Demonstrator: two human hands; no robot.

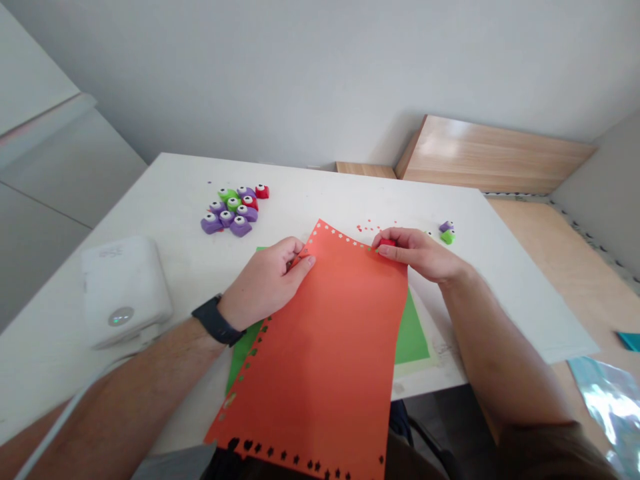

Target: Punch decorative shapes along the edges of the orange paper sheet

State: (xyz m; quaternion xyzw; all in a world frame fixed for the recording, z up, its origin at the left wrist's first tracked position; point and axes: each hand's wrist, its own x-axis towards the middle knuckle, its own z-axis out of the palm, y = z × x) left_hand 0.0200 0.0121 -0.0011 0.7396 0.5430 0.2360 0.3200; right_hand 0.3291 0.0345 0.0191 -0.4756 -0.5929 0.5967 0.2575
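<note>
An orange sheet of paper (330,333) is held up over the table, with small star-shaped holes along its left, top and bottom edges. My left hand (270,277) pinches its upper left edge between thumb and fingers. At the upper right, my right hand (417,252) grips a red craft punch (387,245) set on the sheet's top edge; the fingers partly hide the punch. Beneath the orange sheet lies green paper (413,333), showing at both sides.
Several purple, green and red craft punches (233,207) cluster at the back left. A purple punch (446,226) and a green one (449,237) stand at the right. Red paper bits (369,227) lie behind the sheet. A white device (125,290) with a cable sits left.
</note>
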